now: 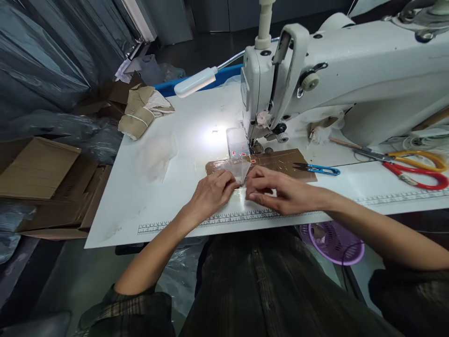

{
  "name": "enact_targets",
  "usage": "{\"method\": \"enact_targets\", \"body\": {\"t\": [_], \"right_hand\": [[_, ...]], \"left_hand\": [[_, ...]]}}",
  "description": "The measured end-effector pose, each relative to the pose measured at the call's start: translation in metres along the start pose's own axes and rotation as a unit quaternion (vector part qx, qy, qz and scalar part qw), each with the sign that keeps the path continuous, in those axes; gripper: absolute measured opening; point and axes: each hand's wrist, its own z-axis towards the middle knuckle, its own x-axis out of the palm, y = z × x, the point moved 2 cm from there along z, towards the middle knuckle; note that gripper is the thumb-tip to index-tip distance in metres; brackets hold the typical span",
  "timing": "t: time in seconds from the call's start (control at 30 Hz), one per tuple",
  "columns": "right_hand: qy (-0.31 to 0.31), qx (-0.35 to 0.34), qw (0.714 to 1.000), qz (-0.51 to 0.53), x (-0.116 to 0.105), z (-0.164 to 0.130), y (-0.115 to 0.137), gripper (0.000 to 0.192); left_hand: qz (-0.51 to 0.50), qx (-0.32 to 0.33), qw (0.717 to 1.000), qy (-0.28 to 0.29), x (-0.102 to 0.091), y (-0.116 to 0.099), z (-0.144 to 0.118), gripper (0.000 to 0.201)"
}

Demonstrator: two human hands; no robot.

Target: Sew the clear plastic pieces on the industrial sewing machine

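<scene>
**A Bright Table in a Dim Workroom**

A white worktable (157,196) with a printed ruler along its near edge filled the middle of the room. A small white lamp (195,82) on a flexible neck threw a bright patch onto the tabletop. Grey plastic sheeting (45,56) hung along the left side, and flattened cardboard boxes (38,173) lay beside the table. A purple plastic basket (336,243) sat below the table's front edge. The floor beyond looked dark.
</scene>
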Motion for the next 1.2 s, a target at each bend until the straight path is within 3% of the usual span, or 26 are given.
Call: {"method": "enact_targets", "body": {"t": [0.1,0.2,0.27,0.33,0.43,0.53,0.67,0.73,0.77,0.87,0.93,1.03,1.2], "right_hand": [[-0.034,-0.044,0.997,0.060,0.013,0.013,-0.001,0.017],[-0.093,-0.010,0.995,-0.041,0.009,0.013,-0.023,0.021],[-0.191,0.085,0.974,-0.084,-0.004,0.005,-0.043,0.022],[-0.269,0.204,0.940,-0.056,-0.018,-0.006,-0.060,0.022],[-0.294,0.256,0.921,0.010,-0.029,-0.017,-0.067,0.031],[-0.288,0.271,0.917,0.043,-0.030,-0.019,-0.065,0.036],[-0.300,0.270,0.909,0.101,-0.028,-0.018,-0.063,0.033],[-0.314,0.265,0.902,0.129,-0.028,-0.018,-0.065,0.030],[-0.315,0.259,0.902,0.143,-0.029,-0.018,-0.066,0.028],[-0.330,0.251,0.896,0.160,-0.030,-0.018,-0.069,0.024],[-0.342,0.244,0.892,0.165,-0.030,-0.018,-0.071,0.024],[-0.336,0.231,0.896,0.179,-0.027,-0.019,-0.073,0.027],[-0.276,0.230,0.918,0.167,-0.022,-0.019,-0.066,0.032]], "left_hand": [[0.033,0.026,0.999,-0.027,-0.005,-0.001,-0.002,0.020],[0.077,0.054,0.991,-0.099,-0.014,0.003,-0.013,0.021],[0.090,0.066,0.982,-0.153,-0.020,0.007,-0.024,0.021],[0.088,0.077,0.974,-0.195,-0.023,0.006,-0.033,0.016],[0.092,0.116,0.965,-0.217,-0.016,-0.002,-0.040,0.009],[0.086,0.193,0.962,-0.172,-0.005,-0.017,-0.043,0.013],[-0.027,0.275,0.961,-0.025,-0.004,-0.033,-0.041,0.044],[-0.087,0.244,0.966,-0.014,-0.013,-0.029,-0.033,0.047],[-0.099,0.197,0.975,-0.024,-0.017,-0.024,-0.026,0.045],[-0.078,0.061,0.994,-0.037,-0.021,-0.005,0.001,0.037],[-0.058,0.009,0.998,-0.019,-0.014,0.004,0.018,0.040],[-0.025,-0.024,0.999,0.005,-0.001,0.012,0.036,0.042],[-0.060,-0.041,0.997,-0.010,0.004,0.020,0.040,0.019]]}}
